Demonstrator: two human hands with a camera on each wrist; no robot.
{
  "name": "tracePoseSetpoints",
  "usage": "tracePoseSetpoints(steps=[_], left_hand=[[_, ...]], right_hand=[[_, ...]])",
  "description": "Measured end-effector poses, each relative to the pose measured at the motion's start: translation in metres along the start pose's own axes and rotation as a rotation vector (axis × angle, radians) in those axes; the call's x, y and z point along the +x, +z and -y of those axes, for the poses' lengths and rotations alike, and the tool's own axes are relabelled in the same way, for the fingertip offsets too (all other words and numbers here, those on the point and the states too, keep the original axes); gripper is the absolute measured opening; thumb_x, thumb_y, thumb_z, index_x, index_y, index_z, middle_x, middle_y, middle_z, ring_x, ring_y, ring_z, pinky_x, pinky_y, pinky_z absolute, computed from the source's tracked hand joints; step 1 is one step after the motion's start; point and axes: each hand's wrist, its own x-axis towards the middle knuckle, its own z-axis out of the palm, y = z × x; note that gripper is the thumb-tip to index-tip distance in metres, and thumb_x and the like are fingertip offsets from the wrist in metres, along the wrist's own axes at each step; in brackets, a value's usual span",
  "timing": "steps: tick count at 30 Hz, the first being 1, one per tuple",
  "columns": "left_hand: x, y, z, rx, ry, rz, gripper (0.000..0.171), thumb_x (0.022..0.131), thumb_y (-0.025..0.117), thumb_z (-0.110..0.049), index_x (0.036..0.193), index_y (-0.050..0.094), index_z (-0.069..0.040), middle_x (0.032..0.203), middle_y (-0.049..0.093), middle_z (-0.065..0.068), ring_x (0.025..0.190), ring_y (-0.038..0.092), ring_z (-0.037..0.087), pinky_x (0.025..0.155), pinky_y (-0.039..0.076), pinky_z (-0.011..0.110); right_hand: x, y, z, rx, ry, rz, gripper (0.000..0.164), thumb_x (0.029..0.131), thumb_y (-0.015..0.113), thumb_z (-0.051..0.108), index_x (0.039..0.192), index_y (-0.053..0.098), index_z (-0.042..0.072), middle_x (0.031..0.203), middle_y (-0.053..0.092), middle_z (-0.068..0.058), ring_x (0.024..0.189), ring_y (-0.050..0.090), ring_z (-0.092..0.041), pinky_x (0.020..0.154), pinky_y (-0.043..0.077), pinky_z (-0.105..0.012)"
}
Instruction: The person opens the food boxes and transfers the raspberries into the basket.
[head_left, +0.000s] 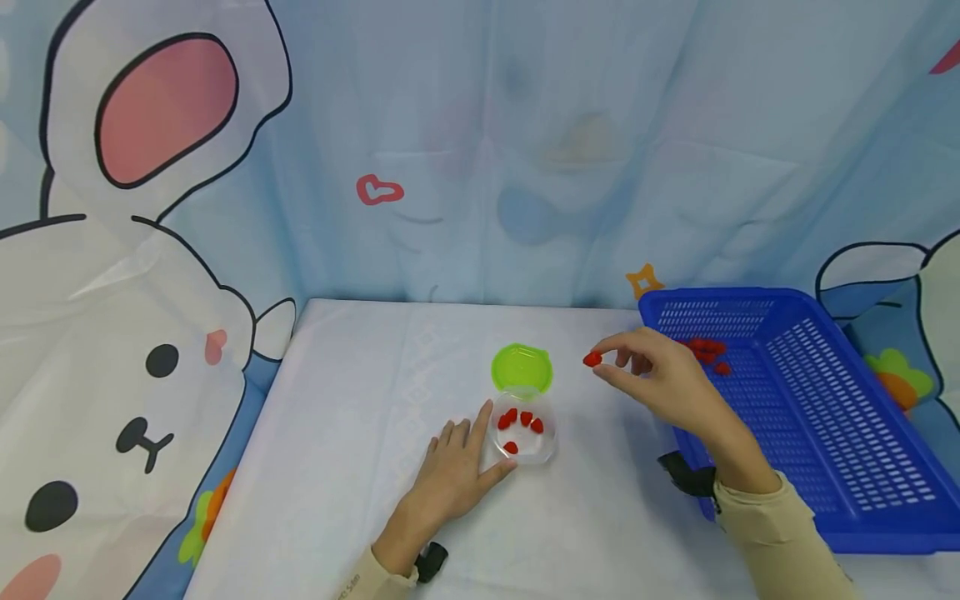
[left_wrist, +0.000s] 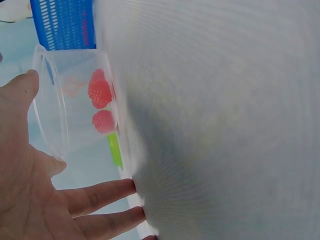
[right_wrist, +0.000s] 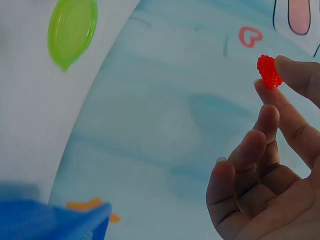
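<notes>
A small red raspberry (head_left: 592,358), bumpy in the right wrist view, is pinched between thumb and forefinger of my right hand (head_left: 660,379), raised between the container and the basket. The other right fingers are bent. My left hand (head_left: 453,475) lies at the left side of a clear plastic container (head_left: 546,442), thumb and forefinger extended along its rim, other fingertips touching the cloth. Several red raspberries (head_left: 511,447) lie inside the container. A green lid (head_left: 521,367) sits flat just behind it; whether the two are joined I cannot tell.
A blue perforated basket (head_left: 825,400) stands at the right, with several red raspberries (head_left: 705,348) near its far left corner. White cloth (head_left: 360,400) covers the table. Behind it hangs a light-blue printed curtain (head_left: 465,125).
</notes>
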Motion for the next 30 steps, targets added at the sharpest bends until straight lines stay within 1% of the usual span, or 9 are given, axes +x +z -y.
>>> tracePoseSetpoints(steps=[3,6,9,13,17,22,25,28,30], left_hand=[[0.0,0.0,0.0,0.004,0.006,0.0,0.09,0.094,0.054,-0.065,0.162,0.015,-0.02,0.143,0.047,0.021,0.134,0.04,0.042,0.107,0.034,0.061],[0.0,0.001,0.0,0.005,0.013,-0.004,0.09,0.094,0.055,-0.064,0.162,0.016,-0.019,0.142,0.048,0.022,0.134,0.041,0.043,0.107,0.035,0.061],[0.0,0.001,0.0,0.003,0.016,-0.008,0.09,0.094,0.056,-0.063,0.162,0.016,-0.019,0.142,0.049,0.022,0.134,0.041,0.043,0.107,0.035,0.06],[0.0,0.001,0.001,0.004,0.019,-0.012,0.089,0.094,0.055,-0.064,0.162,0.017,-0.019,0.141,0.049,0.022,0.134,0.041,0.043,0.106,0.035,0.06],[0.0,0.001,0.002,0.018,0.025,-0.016,0.089,0.095,0.053,-0.064,0.161,0.017,-0.018,0.14,0.05,0.022,0.133,0.042,0.044,0.106,0.036,0.06],[0.0,0.001,0.002,0.018,0.021,-0.007,0.09,0.094,0.053,-0.065,0.162,0.016,-0.018,0.14,0.049,0.021,0.133,0.041,0.044,0.107,0.035,0.06],[0.0,0.001,0.002,0.014,0.021,-0.002,0.09,0.094,0.052,-0.066,0.162,0.015,-0.019,0.141,0.049,0.021,0.134,0.041,0.044,0.107,0.034,0.06],[-0.001,0.001,0.002,0.018,0.024,-0.005,0.09,0.094,0.052,-0.066,0.162,0.015,-0.019,0.141,0.049,0.02,0.134,0.041,0.043,0.107,0.035,0.06],[-0.001,0.001,0.002,0.019,0.03,-0.012,0.091,0.094,0.053,-0.066,0.162,0.015,-0.018,0.14,0.05,0.021,0.133,0.041,0.044,0.106,0.035,0.06]], right_hand=[[-0.002,-0.019,-0.017,0.036,0.054,0.013,0.018,0.095,0.072,0.017,0.112,0.074,0.02,0.085,0.058,0.0,0.064,0.047,-0.016,0.052,0.039,-0.029],[-0.004,-0.04,-0.037,0.058,0.15,0.021,0.023,0.098,0.068,0.02,0.12,0.071,0.015,0.083,0.06,-0.004,0.062,0.048,-0.019,0.052,0.038,-0.031],[-0.004,-0.058,-0.061,0.04,0.258,0.007,0.033,0.099,0.066,0.027,0.126,0.067,0.009,0.084,0.06,-0.008,0.067,0.051,-0.02,0.053,0.039,-0.031],[-0.001,-0.07,-0.098,-0.008,0.395,-0.016,0.046,0.098,0.064,0.043,0.129,0.064,0.008,0.09,0.06,-0.011,0.076,0.052,-0.021,0.058,0.042,-0.032],[-0.003,-0.068,-0.136,-0.005,0.483,0.013,0.057,0.098,0.061,0.049,0.132,0.06,0.003,0.104,0.058,-0.019,0.088,0.051,-0.03,0.065,0.042,-0.038],[-0.012,-0.06,-0.177,0.052,0.577,0.113,0.065,0.1,0.058,0.048,0.133,0.054,-0.007,0.125,0.052,-0.035,0.112,0.048,-0.049,0.081,0.046,-0.058],[-0.016,-0.055,-0.191,0.056,0.62,0.156,0.065,0.099,0.059,0.047,0.131,0.054,-0.01,0.129,0.051,-0.038,0.114,0.049,-0.049,0.082,0.048,-0.055],[-0.018,-0.053,-0.198,0.032,0.625,0.178,0.061,0.099,0.061,0.042,0.127,0.056,-0.013,0.125,0.053,-0.038,0.106,0.054,-0.046,0.076,0.049,-0.047],[-0.018,-0.051,-0.201,-0.007,0.624,0.182,0.057,0.099,0.062,0.038,0.123,0.058,-0.014,0.12,0.055,-0.038,0.102,0.056,-0.046,0.074,0.049,-0.048]])
